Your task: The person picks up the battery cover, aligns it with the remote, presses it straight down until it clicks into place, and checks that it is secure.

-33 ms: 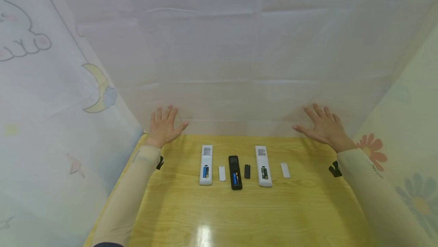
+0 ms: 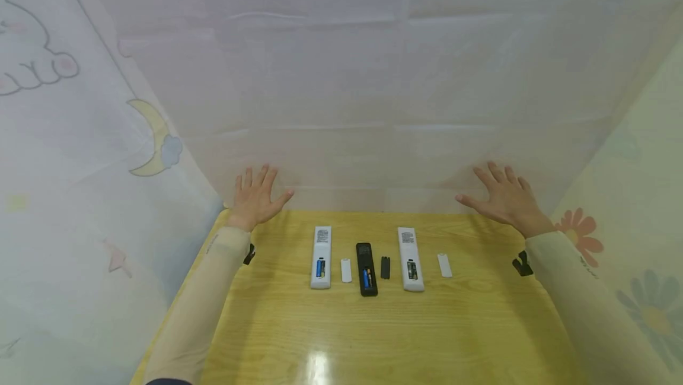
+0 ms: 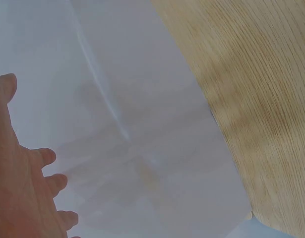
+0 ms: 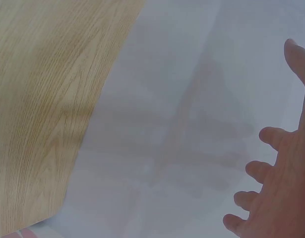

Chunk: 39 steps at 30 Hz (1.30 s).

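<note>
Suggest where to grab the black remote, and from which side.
Probably from above, pinching across the black remote at its far end: it lies flat and is narrow there, the exposed batteries sit toward its near end, and the black cover lies close on its right.

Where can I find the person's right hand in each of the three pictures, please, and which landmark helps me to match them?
Head: right hand right of centre, just below mid-height, fingers spread.
Left wrist: not in it.
Right wrist: along the right edge, partly cut off, fingers pointing left.
Shared landmark: the edge of the wooden table against the pale sheet, visible in all three.
</note>
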Available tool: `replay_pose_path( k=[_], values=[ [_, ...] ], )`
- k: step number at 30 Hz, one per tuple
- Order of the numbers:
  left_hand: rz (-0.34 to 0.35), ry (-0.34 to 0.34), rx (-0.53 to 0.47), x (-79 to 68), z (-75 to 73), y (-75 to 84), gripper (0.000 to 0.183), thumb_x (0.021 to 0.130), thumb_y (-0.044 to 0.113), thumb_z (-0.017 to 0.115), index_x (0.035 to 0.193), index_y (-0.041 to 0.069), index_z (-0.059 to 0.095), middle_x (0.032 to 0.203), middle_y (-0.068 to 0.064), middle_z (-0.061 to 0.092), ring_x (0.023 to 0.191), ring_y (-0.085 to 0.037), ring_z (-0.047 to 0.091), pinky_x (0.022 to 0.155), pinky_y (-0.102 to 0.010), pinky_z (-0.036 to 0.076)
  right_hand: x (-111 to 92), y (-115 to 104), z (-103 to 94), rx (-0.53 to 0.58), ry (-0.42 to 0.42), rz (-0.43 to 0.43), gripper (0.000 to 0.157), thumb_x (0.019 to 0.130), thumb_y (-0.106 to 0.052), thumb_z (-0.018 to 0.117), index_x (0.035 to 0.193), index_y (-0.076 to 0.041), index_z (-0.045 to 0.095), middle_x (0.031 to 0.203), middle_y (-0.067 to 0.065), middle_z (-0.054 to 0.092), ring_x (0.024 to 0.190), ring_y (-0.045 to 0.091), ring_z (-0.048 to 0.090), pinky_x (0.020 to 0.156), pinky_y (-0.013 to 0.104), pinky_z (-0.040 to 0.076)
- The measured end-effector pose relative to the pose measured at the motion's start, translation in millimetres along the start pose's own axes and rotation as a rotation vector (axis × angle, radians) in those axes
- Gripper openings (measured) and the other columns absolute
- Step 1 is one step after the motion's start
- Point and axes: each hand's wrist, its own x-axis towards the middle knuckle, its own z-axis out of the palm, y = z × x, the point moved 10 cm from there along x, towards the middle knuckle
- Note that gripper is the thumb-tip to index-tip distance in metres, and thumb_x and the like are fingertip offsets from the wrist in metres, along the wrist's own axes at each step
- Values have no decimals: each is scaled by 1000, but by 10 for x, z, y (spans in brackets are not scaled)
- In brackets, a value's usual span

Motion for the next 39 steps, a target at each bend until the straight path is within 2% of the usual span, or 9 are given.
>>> replay_pose_path(
  k=[9, 19, 25, 28, 33, 39],
  values=[
    [-7, -6, 9, -32, 21, -12, 92, 104, 75, 39, 170, 13, 26, 179, -16, 14, 162, -54, 4, 128, -73, 4, -26, -25, 8, -3, 4, 0, 107, 98, -80, 49, 172, -10, 17, 176, 29, 3, 155, 66, 2, 116, 86, 8],
    [-8, -8, -9, -2, 11, 59, 93, 103, 76, 39, 170, 13, 26, 179, -16, 16, 162, -54, 5, 129, -73, 4, -85, -118, -51, 3, 6, -5, 103, 99, -78, 48, 171, -11, 19, 176, 29, 5, 157, 63, 5, 117, 84, 10],
    [3, 7, -39, 3, -4, 69, 93, 103, 77, 38, 170, 13, 27, 177, -19, 21, 161, -55, 9, 128, -74, 5, -65, -370, -156, 35, 49, -47, 98, 100, -72, 55, 168, -6, 29, 172, 31, 21, 156, 59, 17, 116, 82, 20],
    [-2, 15, -56, -29, -11, 34, 91, 104, 75, 41, 169, 12, 29, 176, -20, 23, 160, -56, 11, 127, -74, 6, 8, -492, -99, 33, 74, -78, 97, 100, -72, 55, 168, -8, 30, 170, 30, 26, 155, 55, 23, 116, 80, 24],
    [-13, 21, -65, -96, -1, -2, 90, 104, 73, 41, 169, 12, 29, 175, -21, 25, 159, -56, 16, 127, -75, 11, 97, -684, -15, 59, 107, -99, 95, 99, -75, 54, 168, -12, 33, 171, 24, 31, 156, 50, 28, 118, 77, 24],
    [-8, 24, -111, -135, 35, 88, 89, 105, 71, 43, 168, 10, 31, 173, -22, 29, 156, -53, 27, 124, -74, 22, 75, -856, -15, 81, 119, -113, 95, 98, -76, 55, 167, -13, 34, 169, 24, 35, 155, 50, 31, 119, 77, 22]
  ],
)
